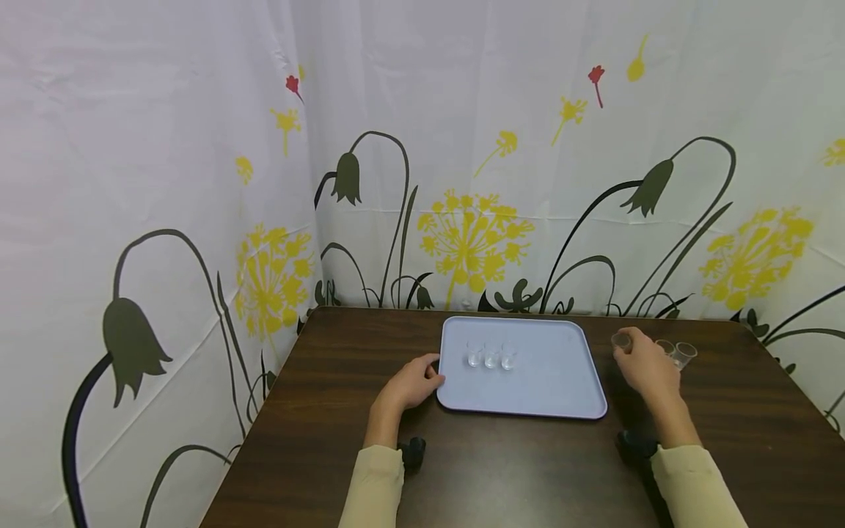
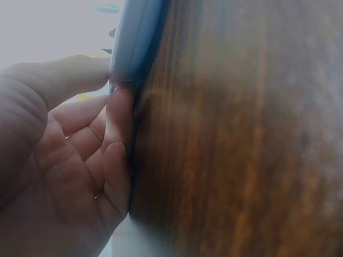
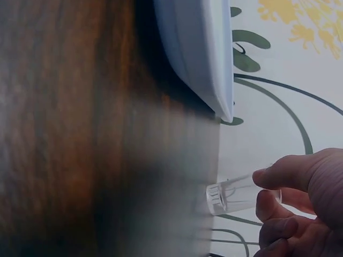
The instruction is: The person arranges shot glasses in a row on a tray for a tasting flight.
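Note:
A pale blue-grey tray (image 1: pixel 548 381) lies on the dark wooden table, with three small clear shot glasses (image 1: pixel 491 358) standing in a row on its left half. My left hand (image 1: pixel 412 381) pinches the tray's left rim, thumb on top and fingers curled beneath the edge, as the left wrist view shows. To the right of the tray, my right hand (image 1: pixel 647 363) holds another shot glass (image 3: pixel 236 195) between thumb and fingers near its rim, base toward the table. Just beyond that hand stand two more shot glasses (image 1: pixel 685 353), one partly hidden by the fingers.
The brown wood-grain table (image 1: pixel 317 447) reaches back to a white curtain (image 1: pixel 429 88) printed with yellow and green flowers. The curtain also runs along the left side. A black wrist camera (image 1: pixel 414 453) sits by the left cuff, and another (image 1: pixel 637 444) by the right.

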A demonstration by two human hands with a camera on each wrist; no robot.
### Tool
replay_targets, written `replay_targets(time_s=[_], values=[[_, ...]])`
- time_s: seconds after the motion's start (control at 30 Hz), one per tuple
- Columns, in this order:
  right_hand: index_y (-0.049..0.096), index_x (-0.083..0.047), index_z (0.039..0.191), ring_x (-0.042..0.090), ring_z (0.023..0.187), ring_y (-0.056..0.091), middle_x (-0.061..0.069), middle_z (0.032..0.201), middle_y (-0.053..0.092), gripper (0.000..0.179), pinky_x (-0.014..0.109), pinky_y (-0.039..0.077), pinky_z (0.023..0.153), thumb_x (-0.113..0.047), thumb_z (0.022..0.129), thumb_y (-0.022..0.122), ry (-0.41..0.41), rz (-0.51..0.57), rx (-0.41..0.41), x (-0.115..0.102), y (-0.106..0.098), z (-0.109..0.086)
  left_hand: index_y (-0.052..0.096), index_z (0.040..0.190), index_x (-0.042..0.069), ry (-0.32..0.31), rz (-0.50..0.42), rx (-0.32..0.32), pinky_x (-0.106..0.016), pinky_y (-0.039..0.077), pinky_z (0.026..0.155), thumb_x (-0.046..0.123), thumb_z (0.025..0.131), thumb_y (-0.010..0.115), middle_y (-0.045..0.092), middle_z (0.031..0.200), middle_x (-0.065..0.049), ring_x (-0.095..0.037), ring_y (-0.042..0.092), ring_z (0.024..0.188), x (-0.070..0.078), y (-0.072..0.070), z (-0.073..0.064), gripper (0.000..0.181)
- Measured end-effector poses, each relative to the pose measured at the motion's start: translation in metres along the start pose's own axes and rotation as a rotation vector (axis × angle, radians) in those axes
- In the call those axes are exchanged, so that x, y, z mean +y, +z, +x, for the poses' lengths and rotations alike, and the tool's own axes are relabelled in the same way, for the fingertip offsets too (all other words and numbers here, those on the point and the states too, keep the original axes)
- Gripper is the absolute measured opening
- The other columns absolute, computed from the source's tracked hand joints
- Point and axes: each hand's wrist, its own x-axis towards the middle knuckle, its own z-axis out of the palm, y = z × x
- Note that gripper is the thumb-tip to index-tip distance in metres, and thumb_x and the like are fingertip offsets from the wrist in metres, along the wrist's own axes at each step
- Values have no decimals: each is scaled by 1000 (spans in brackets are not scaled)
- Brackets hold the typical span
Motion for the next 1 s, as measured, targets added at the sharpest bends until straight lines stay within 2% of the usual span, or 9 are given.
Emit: replay_targets(time_s=[0.17,0.2,0.27,0.47,0.5,0.7,1.0], values=[[53,-4,149,36,88,65,21,112,72,50,52,48,66,-25,103,57,-18,20,19,-3,3,-2,51,156,0,6,-7,-7,-31,42,71,26,106,66,62,91,-3,-15,54,77,-2,0,0,59],[53,-4,148,35,86,64,20,110,71,50,50,47,65,-25,103,58,-22,27,22,-3,4,-2,51,156,-2,-24,-6,-11,-32,43,71,21,105,67,62,92,-5,-17,55,77,4,-2,-3,58],[54,-3,147,35,86,65,20,110,72,50,48,47,64,-25,102,59,-34,40,29,-3,6,-1,51,155,-3,-3,1,-6,-31,42,70,23,106,66,61,91,-4,-16,54,77,0,0,-1,58],[53,0,146,46,102,70,27,120,72,53,54,52,73,-30,103,63,-62,81,-2,2,13,2,52,154,-4,17,19,6,-31,42,72,22,105,65,62,91,-2,-14,54,77,4,-1,-3,57],[53,0,147,47,104,70,28,121,72,54,55,53,74,-31,103,63,-64,84,-9,3,14,2,52,155,-4,-1,16,3,-31,43,74,19,104,66,63,92,-3,-15,55,78,8,-3,-5,57],[53,0,148,44,102,70,29,121,71,56,52,53,72,-32,104,62,-63,88,-19,6,16,3,52,155,-1,-15,24,7,-32,42,73,20,105,67,63,93,-4,-15,54,79,7,0,-3,57],[51,-2,151,49,111,68,30,129,69,55,57,53,76,-35,106,59,-36,76,-23,5,14,3,53,155,0,-11,20,9,-32,42,73,20,104,67,62,92,-3,-15,54,79,6,0,-2,56]])
